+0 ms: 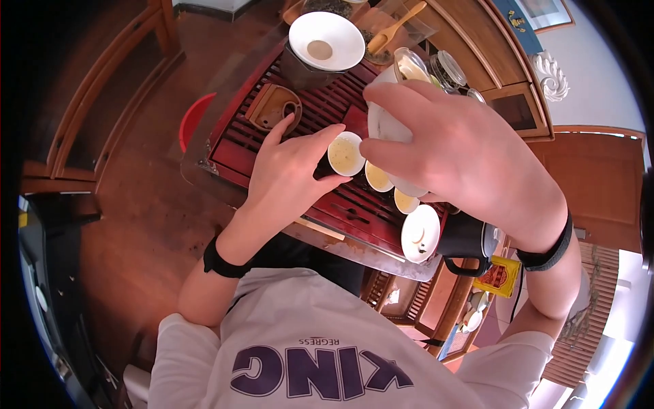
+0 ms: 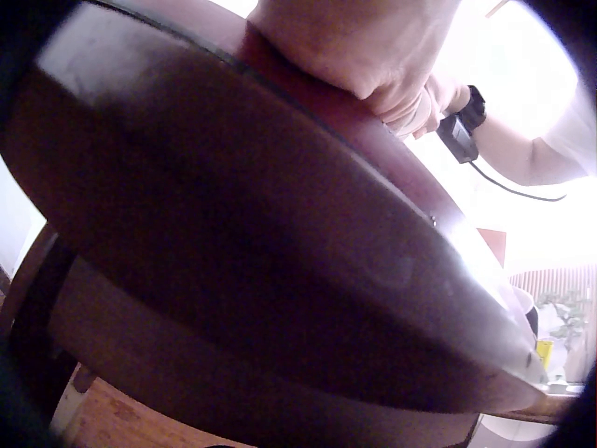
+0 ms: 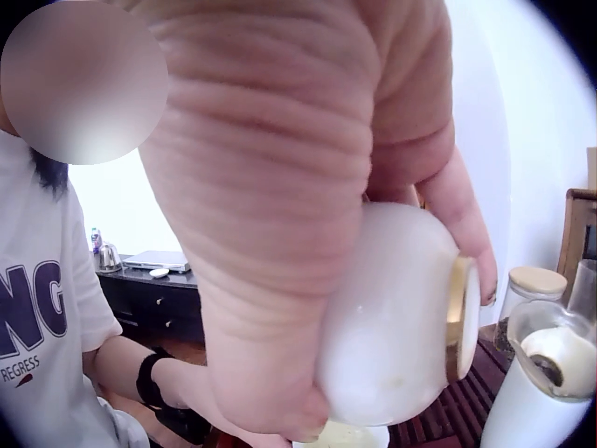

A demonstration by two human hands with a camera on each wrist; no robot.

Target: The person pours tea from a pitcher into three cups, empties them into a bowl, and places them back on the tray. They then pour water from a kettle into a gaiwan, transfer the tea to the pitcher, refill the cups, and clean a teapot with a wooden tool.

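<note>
With its thumb and forefinger, my left hand [image 1: 289, 163] pinches a small white teacup [image 1: 345, 155] at opposite sides of its rim. Pale yellow tea with small specks shows inside. My right hand [image 1: 456, 133] grips a rounded white pot [image 3: 387, 313] from above. In the right wrist view the pot lies tilted on its side, its gold-banded mouth [image 3: 459, 317] turned to the right. Two more teacups of yellow tea, a middle one [image 1: 379, 177] and a smaller-looking one [image 1: 407, 202], line up beside the first, partly covered by the right hand.
The cups stand on a dark red slatted tea tray [image 1: 238, 153]. On it are a brown wooden holder [image 1: 272, 109], a white bowl [image 1: 327, 34] on a dark stand and a white dish [image 1: 420, 235]. A black kettle [image 1: 463, 238] and glass jars [image 1: 447, 68] are close by.
</note>
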